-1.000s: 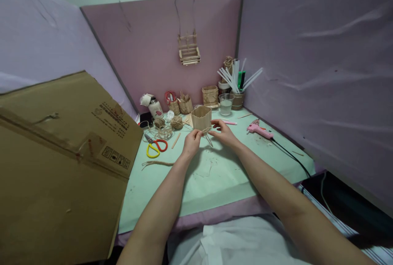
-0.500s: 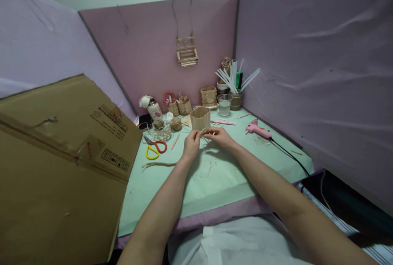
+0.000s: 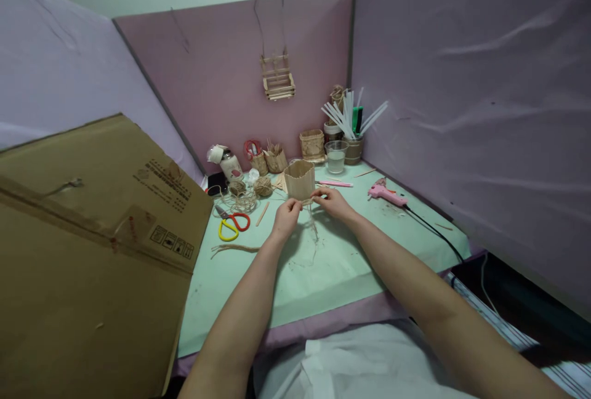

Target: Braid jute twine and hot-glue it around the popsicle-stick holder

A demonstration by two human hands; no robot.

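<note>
Between my two hands a short length of braided twine [image 3: 307, 202] is stretched at the foot of a wooden stick cup [image 3: 300, 181]. My left hand [image 3: 287, 217] pinches its left end, while the fingers of my right hand [image 3: 333, 203] are closed on the other end. Loose strands [image 3: 314, 226] dangle below it over the table. To the left of my left hand are a wooden stick [image 3: 263, 213] and scissors [image 3: 234, 225] with red and yellow handles. A second bundle of twine [image 3: 235, 249] lies beside my left forearm.
Twine balls [image 3: 263, 187], a bottle [image 3: 231, 166] and stick-filled cups [image 3: 276, 159] stand at the back. A clear cup of liquid [image 3: 337, 157] is right of them. A pink glue gun [image 3: 388, 194] trails its cord to the right. A large cardboard box [image 3: 101, 251] leans at the left.
Both hands have lowered slightly and the twine is now held more level. Its loose strands hang down more plainly. The view has shifted a little.
</note>
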